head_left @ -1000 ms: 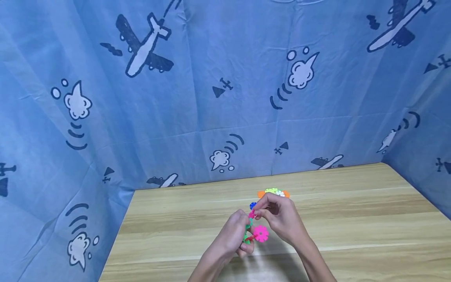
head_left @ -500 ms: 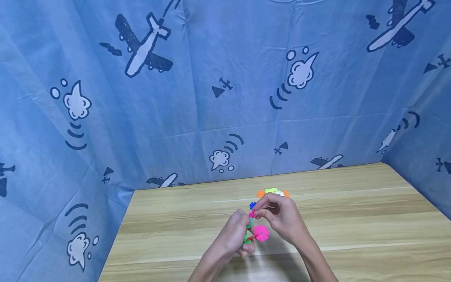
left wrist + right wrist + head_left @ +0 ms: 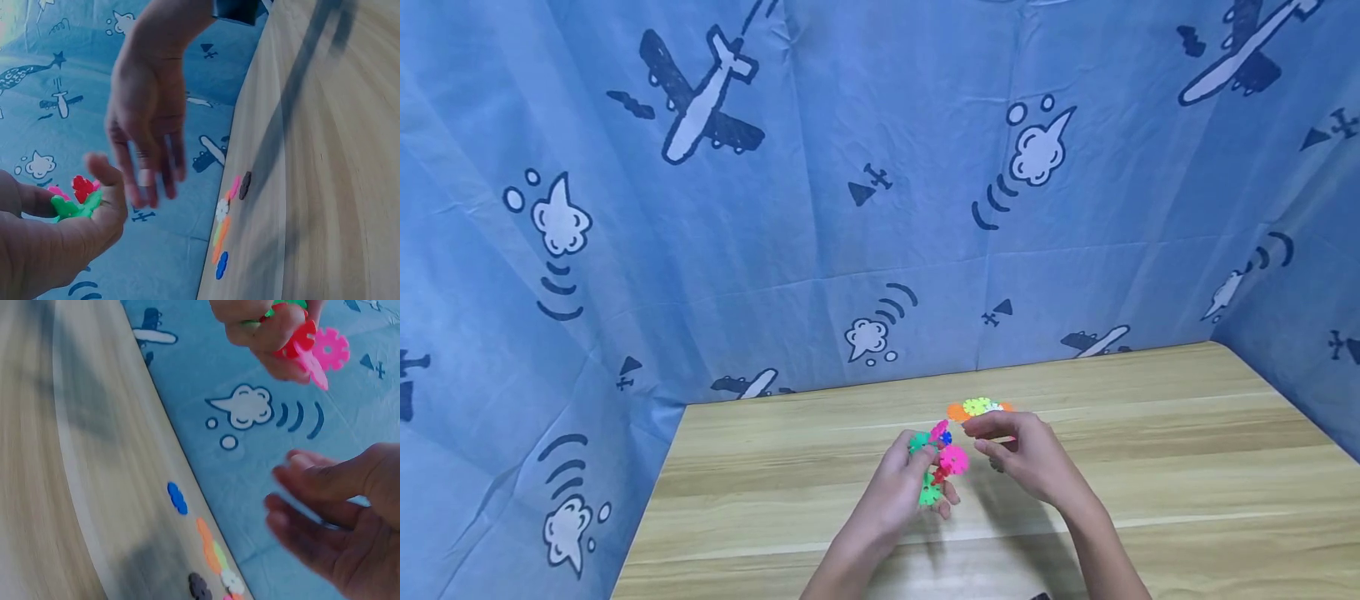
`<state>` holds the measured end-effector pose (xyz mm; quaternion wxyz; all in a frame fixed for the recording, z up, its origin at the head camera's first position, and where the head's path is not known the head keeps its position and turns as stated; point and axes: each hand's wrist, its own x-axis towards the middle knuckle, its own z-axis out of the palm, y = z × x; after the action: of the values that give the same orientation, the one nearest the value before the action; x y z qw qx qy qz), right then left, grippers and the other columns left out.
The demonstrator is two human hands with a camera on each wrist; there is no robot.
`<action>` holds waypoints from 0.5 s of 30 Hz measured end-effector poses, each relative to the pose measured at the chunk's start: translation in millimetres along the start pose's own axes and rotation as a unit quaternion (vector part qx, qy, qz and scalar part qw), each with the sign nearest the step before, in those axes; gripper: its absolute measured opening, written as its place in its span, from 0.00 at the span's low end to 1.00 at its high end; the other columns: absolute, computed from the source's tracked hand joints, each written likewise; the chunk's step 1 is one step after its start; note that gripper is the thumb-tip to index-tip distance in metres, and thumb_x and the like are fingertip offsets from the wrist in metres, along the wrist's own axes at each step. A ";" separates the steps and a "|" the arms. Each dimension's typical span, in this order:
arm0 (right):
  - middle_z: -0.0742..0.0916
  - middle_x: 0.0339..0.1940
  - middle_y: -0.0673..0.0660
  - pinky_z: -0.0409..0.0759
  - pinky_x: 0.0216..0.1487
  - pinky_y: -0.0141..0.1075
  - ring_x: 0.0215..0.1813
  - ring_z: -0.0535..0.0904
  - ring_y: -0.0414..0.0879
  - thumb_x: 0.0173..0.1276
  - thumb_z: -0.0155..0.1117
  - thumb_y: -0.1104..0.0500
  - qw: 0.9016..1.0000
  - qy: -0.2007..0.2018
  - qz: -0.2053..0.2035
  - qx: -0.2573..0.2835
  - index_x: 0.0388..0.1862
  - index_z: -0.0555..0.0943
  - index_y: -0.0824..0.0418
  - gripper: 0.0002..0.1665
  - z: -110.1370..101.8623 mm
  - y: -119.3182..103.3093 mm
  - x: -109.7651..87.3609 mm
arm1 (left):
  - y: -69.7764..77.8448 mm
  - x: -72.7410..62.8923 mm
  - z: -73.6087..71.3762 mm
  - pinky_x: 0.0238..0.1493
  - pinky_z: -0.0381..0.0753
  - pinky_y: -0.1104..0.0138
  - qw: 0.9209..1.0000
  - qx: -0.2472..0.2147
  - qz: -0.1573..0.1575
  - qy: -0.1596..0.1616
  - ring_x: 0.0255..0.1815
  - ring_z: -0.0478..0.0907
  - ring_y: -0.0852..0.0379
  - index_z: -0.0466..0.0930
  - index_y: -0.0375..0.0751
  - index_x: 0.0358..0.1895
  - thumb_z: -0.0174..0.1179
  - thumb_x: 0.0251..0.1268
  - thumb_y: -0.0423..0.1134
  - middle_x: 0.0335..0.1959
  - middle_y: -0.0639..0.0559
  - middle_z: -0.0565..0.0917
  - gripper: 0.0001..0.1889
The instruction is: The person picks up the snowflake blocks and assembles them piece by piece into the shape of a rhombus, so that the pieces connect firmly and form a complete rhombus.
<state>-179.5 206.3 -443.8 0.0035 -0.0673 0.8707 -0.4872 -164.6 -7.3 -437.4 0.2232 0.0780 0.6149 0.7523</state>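
Note:
In the head view my left hand [image 3: 891,485] holds a cluster of joined plastic snowflake discs above the table. A green disc [image 3: 929,492] is low in this cluster, a red disc [image 3: 939,475] sits at its middle, and a pink disc [image 3: 954,460] faces outward. Higher up are a second green disc [image 3: 918,442] and a second pink disc [image 3: 939,429]. To the right, my right hand [image 3: 1036,460] is apart from the cluster, fingers and thumb spread. Seen from the right wrist, nothing lies between those fingers [image 3: 306,540]. Left fingers hide part of the cluster.
Loose discs lie on the wooden table [image 3: 760,475]: a blue disc [image 3: 177,498], an orange disc [image 3: 957,412], a yellow disc [image 3: 977,407], a white disc [image 3: 232,582], a dark disc [image 3: 245,185] and a pink disc [image 3: 235,187]. A blue printed curtain [image 3: 820,208] stands behind.
My right hand has let go of the upper pink disc and moved right, its fingers spreading. My left hand has turned the cluster, so more of the green and pink discs show.

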 end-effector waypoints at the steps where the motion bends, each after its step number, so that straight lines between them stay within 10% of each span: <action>1: 0.91 0.55 0.66 0.93 0.46 0.40 0.53 0.91 0.56 0.70 0.71 0.72 1.000 -0.008 0.005 -0.017 0.54 0.88 0.68 0.15 -0.5 2.7 0.4 | 0.3 0.3 -0.5 0.32 0.85 0.68 1.000 -0.007 -0.002 -0.001 0.33 0.84 0.56 0.69 0.34 0.59 0.47 0.87 0.39 0.47 0.44 0.83 0.11; 8: 0.91 0.57 0.67 0.90 0.57 0.54 0.58 0.89 0.63 0.65 0.73 0.74 0.991 -0.038 0.051 -0.121 0.59 0.86 0.70 0.22 1.5 20.1 3.4 | 0.1 0.7 -1.1 0.45 0.91 0.63 1.000 -0.028 0.000 0.007 0.48 0.90 0.52 0.72 0.32 0.63 0.48 0.88 0.40 0.54 0.41 0.88 0.15; 15: 0.91 0.45 0.58 0.88 0.58 0.57 0.49 0.87 0.53 0.55 0.80 0.73 0.979 -0.037 0.080 -0.184 0.50 0.87 0.68 0.22 10.3 32.8 3.7 | 0.8 1.0 0.2 0.53 0.88 0.65 1.000 -0.011 0.005 0.019 0.41 0.89 0.56 0.71 0.35 0.65 0.47 0.89 0.44 0.56 0.40 0.84 0.17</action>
<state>-186.1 214.0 -476.8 0.0626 -0.0152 0.9473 -0.3139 -165.5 -6.9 -436.7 0.2086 0.0636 0.6101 0.7617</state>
